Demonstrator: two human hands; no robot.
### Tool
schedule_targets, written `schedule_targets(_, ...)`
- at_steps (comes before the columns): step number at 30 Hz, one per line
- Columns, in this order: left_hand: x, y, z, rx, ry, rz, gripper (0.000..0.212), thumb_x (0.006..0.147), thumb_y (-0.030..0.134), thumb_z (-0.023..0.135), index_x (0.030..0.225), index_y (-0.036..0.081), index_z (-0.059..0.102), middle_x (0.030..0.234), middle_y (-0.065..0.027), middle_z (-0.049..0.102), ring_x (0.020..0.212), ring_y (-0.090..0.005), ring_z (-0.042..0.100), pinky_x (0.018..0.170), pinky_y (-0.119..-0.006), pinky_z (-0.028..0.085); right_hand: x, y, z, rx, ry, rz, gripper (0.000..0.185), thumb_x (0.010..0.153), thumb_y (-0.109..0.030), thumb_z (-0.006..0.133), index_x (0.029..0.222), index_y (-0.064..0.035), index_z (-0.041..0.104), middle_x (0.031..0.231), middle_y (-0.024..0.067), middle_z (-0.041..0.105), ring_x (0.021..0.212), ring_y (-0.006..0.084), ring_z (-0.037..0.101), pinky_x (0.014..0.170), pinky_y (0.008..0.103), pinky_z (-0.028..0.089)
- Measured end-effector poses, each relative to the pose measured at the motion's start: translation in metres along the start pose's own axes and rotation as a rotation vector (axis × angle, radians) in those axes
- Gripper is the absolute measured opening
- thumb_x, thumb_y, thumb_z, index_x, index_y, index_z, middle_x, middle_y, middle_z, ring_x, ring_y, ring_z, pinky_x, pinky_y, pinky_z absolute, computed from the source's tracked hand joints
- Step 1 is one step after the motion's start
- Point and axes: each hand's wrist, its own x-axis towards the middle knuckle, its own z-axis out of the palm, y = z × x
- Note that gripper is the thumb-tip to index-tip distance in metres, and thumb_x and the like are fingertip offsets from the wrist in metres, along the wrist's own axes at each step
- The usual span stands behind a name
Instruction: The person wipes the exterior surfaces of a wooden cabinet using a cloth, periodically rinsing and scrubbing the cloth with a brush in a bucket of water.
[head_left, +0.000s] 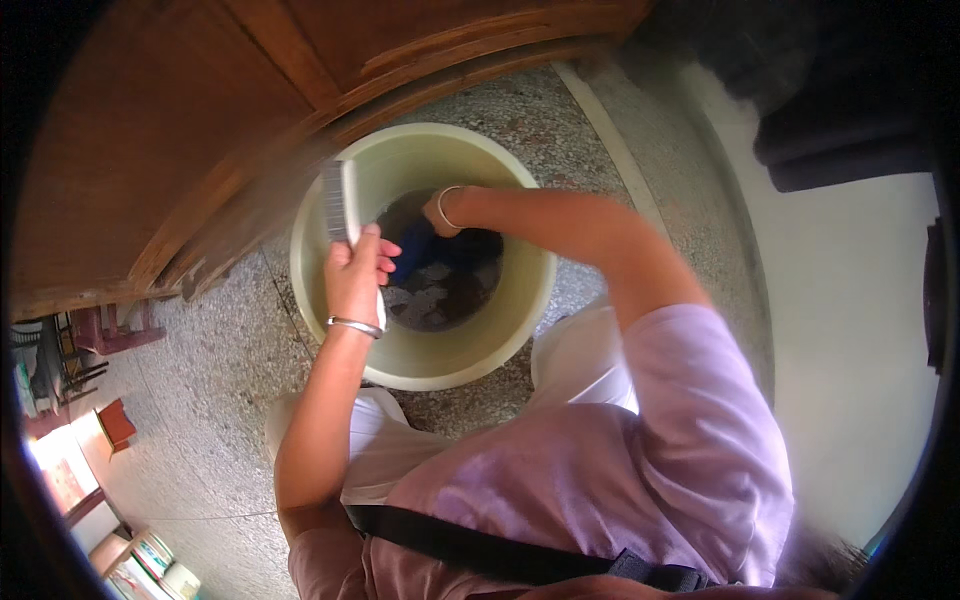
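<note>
A large pale yellow-green plastic tub (495, 364) stands on the floor between my knees. Dark, murky water (424, 304) with patches of foam covers its bottom. My left hand (355, 277) grips a pale washboard (335, 202) with grey ridges, held tilted against the tub's left side. Its lower part runs behind my wrist into the tub. My right hand (444, 214) reaches down into the tub over a dark blue cloth (409, 251) that lies in the water. The fingers of that hand are hidden, so its grip on the cloth does not show.
Brown wooden panelling (187, 112) rises just beyond the tub at the upper left. Speckled terrazzo floor (217, 375) surrounds it. A pink plastic stool (120, 337) stands far left. At the right is a white wall (840, 315) with dark fabric (847, 150) near it.
</note>
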Motion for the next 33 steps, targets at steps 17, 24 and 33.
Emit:
schedule_targets(17,0.082,-0.168,-0.047,0.296,0.174,-0.181,0.020,0.074,0.009,0.059,0.090,0.000,0.051,0.074,-0.0093,0.060,0.058,-0.0162,0.053,0.051,-0.030,0.044,0.077,-0.015,0.050,0.101,-0.036,0.170,0.037,0.072,-0.026,0.056,0.096,-0.0003,0.064,0.105,0.0180,0.060,0.099,0.0319,0.057,0.077,0.0404,0.048)
schedule_targets(24,0.044,-0.078,-0.024,0.476,0.080,-0.529,0.073,0.080,0.051,0.045,0.131,0.001,0.031,0.133,-0.0218,0.036,0.123,-0.0350,0.034,0.100,-0.042,0.025,-0.067,-0.052,-0.001,0.693,0.735,0.008,0.040,0.069,-0.031,0.060,0.087,0.0048,0.059,0.093,0.0230,0.058,0.090,0.0367,0.055,0.081,0.0408,0.044)
schedule_targets(33,0.047,-0.071,-0.034,-0.789,-0.532,-0.532,0.064,0.083,0.064,0.029,0.110,0.011,0.052,0.111,-0.0114,0.056,0.102,-0.0285,0.053,0.093,-0.043,0.040,-0.105,-0.123,-0.017,1.042,1.230,-0.163,0.023,0.069,-0.020,0.061,0.077,-0.0003,0.055,0.070,0.0160,0.053,0.066,0.0297,0.056,0.063,0.0368,0.045)
